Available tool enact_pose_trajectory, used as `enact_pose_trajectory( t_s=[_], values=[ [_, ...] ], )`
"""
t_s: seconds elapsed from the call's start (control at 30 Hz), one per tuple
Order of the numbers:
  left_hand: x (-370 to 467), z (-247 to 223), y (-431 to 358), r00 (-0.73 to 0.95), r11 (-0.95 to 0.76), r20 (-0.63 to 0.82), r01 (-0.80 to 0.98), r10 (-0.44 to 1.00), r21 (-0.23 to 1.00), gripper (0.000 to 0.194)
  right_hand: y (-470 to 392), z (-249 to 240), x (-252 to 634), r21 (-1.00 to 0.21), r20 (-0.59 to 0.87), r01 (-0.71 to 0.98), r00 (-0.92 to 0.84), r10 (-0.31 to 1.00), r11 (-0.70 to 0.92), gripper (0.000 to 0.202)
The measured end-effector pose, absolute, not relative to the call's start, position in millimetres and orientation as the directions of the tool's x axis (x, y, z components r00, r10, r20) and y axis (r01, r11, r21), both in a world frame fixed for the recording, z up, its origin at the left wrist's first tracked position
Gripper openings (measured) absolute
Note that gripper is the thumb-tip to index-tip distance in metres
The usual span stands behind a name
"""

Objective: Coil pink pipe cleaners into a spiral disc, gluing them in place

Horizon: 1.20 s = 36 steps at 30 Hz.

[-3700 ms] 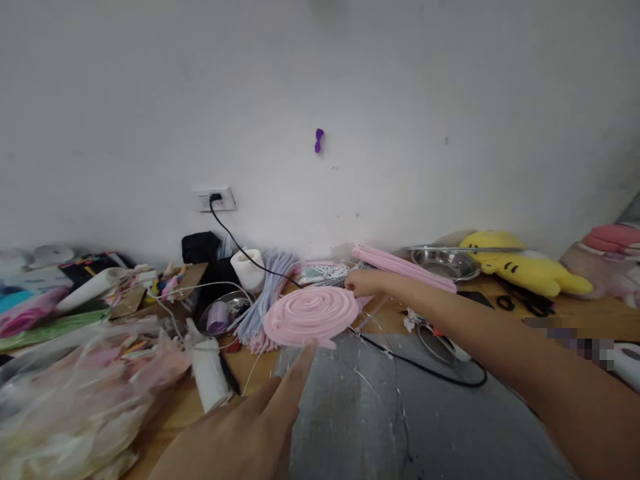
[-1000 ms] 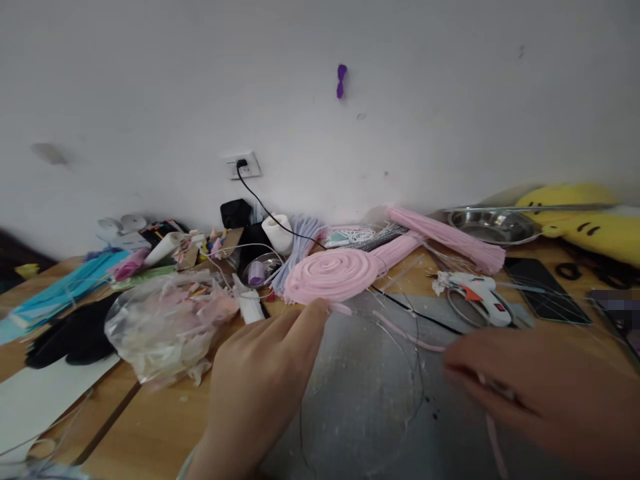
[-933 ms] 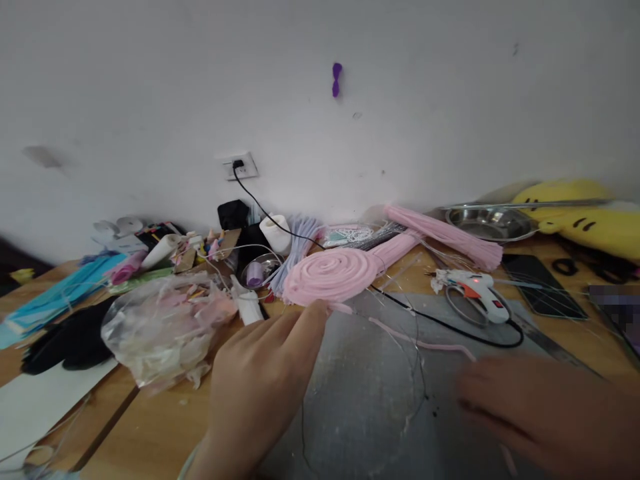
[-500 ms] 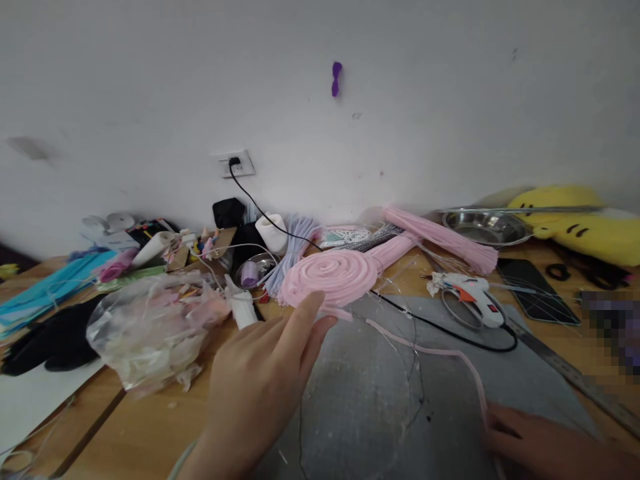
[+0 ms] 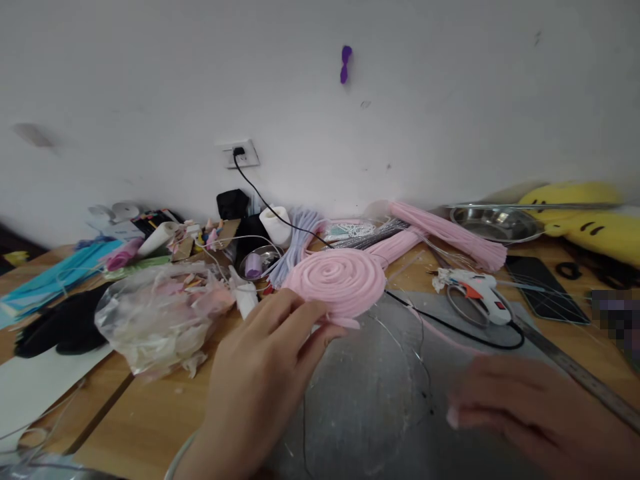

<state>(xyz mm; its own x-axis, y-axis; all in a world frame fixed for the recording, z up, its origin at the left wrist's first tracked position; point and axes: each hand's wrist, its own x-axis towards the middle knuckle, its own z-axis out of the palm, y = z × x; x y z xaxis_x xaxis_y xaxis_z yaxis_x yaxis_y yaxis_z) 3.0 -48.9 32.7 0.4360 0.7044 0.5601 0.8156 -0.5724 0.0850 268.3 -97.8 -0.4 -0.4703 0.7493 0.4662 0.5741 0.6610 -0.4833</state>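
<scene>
A flat spiral coil of pink pipe cleaner (image 5: 340, 277) is tilted up over the near side of the bundles. My left hand (image 5: 270, 370) pinches its near edge between thumb and fingers, and a short pink end sticks out past the thumb. To the right, a single pink pipe cleaner (image 5: 437, 327) runs across the grey mat (image 5: 360, 393) to my right hand (image 5: 535, 410). That hand is blurred, its fingers curled closed around the strand; the part inside the grip is hidden. Thin bent wire (image 5: 425, 373) lies on the mat between my hands.
A white-and-orange glue gun (image 5: 485, 297) lies at the right with its black cord, near a metal ruler (image 5: 575, 373) and a phone (image 5: 545, 290). Pink pipe cleaner bundles (image 5: 455, 237) and a steel bowl (image 5: 495, 223) sit behind. A plastic bag of scraps (image 5: 160, 313) lies left.
My left fingers have closed down on the coil's near edge. My right hand has moved left and up, and the pink strand's course on the mat has shifted. The view has tilted slightly.
</scene>
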Motion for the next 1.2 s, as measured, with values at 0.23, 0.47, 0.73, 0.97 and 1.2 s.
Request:
enact_pose_trajectory(
  t_s=[0.23,0.47,0.73,0.97,1.2],
  values=[
    [6,34,-55,0.463,-0.599,0.536,0.795,0.705,0.101,0.016,-70,24,222,-0.381,0.632,0.635,-0.352,0.691,0.672,0.014],
    [8,34,-59,0.462,-0.584,0.498,0.803,0.734,0.116,0.009,-67,15,212,-0.33,0.647,0.658,-0.365,0.669,0.677,0.016],
    [8,36,-63,0.491,-0.584,0.445,0.806,0.749,0.094,0.011,-71,4,207,-0.208,0.696,0.704,-0.382,0.609,0.679,0.015],
    [10,35,-65,0.511,-0.609,0.422,0.782,0.749,0.134,0.009,-73,-1,206,-0.124,0.725,0.725,-0.4,0.561,0.677,0.011],
    [11,35,-64,0.5,-0.622,0.456,0.765,0.737,0.167,0.007,-73,1,207,-0.078,0.74,0.701,-0.436,0.513,0.709,0.011]
  ],
)
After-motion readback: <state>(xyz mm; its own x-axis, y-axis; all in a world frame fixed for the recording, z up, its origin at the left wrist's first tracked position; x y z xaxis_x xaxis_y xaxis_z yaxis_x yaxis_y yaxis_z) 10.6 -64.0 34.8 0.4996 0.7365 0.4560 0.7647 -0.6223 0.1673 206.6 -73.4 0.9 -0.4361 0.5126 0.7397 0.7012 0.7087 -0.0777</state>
